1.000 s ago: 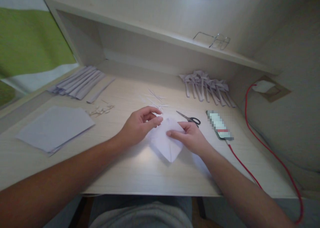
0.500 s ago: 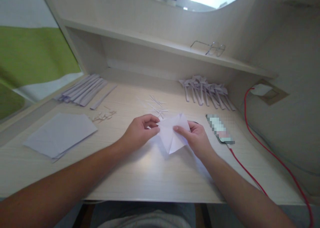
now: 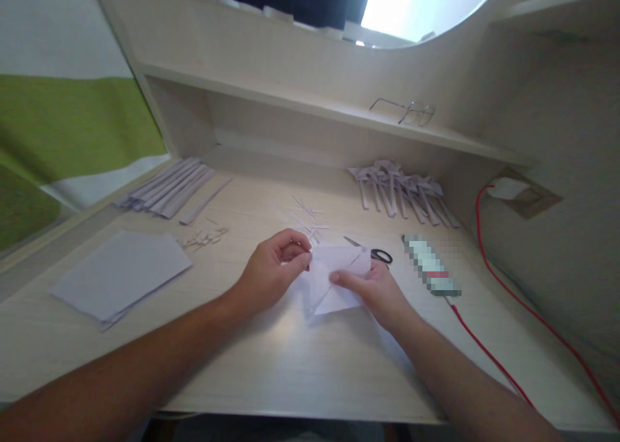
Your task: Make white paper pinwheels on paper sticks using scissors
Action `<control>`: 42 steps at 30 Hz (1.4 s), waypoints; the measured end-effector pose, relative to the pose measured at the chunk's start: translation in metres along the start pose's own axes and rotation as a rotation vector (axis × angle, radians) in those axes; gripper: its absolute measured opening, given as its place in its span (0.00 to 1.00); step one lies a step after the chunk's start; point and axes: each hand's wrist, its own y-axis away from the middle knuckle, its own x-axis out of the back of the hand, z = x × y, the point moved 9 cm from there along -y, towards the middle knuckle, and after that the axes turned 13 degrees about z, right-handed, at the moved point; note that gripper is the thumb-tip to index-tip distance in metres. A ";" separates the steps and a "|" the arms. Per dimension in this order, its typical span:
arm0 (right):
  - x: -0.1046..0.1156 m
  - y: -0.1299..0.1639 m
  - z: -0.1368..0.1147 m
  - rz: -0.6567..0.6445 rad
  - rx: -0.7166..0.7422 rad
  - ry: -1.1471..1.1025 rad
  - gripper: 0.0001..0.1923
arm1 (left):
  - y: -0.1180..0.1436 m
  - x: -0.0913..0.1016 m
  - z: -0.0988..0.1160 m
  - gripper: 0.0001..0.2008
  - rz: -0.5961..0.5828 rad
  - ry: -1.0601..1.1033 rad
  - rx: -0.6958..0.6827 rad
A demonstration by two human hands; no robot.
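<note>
Lying just behind the folded paper [image 3: 334,280]: scissors [image 3: 372,252], scraps [image 3: 307,219].

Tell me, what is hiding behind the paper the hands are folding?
Behind the folded paper lie scissors: blade tips and one black handle loop show. Their middle is covered by the paper and the right hand.

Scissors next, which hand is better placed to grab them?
Right, probably. The scissors lie just behind the right hand, handles toward it. The left hand pinches the folded paper at its left corner and would have to cross over it.
</note>
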 end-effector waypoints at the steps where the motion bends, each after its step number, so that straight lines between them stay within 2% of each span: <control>1: -0.001 0.000 0.000 -0.003 0.003 0.012 0.18 | 0.001 0.001 0.000 0.06 0.014 -0.022 -0.007; 5: -0.002 0.001 -0.001 -0.010 0.004 0.067 0.19 | 0.004 0.005 0.000 0.08 0.071 -0.077 -0.004; 7: -0.002 0.001 -0.003 -0.011 0.010 0.090 0.17 | 0.005 0.005 0.001 0.08 0.058 -0.066 -0.007; 10: 0.000 0.001 -0.005 -0.014 0.039 0.135 0.14 | 0.006 0.002 0.006 0.11 0.010 -0.045 -0.024; 13: -0.003 0.002 -0.001 -0.076 0.047 0.212 0.11 | 0.007 -0.005 0.006 0.16 -0.075 -0.129 -0.016; 16: -0.008 0.004 0.004 -0.146 0.042 0.243 0.12 | 0.009 -0.013 0.001 0.09 -0.170 -0.252 0.024; 21: -0.006 -0.004 -0.008 -0.113 0.109 0.074 0.16 | 0.002 -0.005 -0.013 0.10 -0.122 -0.170 0.110; 24: 0.005 -0.010 -0.014 -0.025 0.130 -0.050 0.20 | -0.004 -0.001 -0.020 0.09 -0.127 -0.127 0.133; 28: 0.012 -0.009 -0.017 0.052 0.211 0.019 0.18 | -0.003 -0.008 -0.028 0.09 -0.225 -0.129 0.190; 31: 0.003 -0.002 -0.015 0.009 0.270 0.158 0.16 | 0.004 -0.016 -0.030 0.09 -0.343 -0.151 0.235; 33: -0.004 0.002 -0.015 -0.032 0.309 0.236 0.15 | 0.007 -0.017 -0.032 0.08 -0.377 -0.173 0.253; 37: -0.007 -0.003 -0.019 -0.047 0.368 0.303 0.13 | 0.001 -0.005 -0.032 0.09 -0.330 -0.225 0.266; 42: -0.001 -0.021 -0.026 0.018 0.407 0.362 0.12 | -0.007 0.026 -0.029 0.11 -0.222 -0.305 0.285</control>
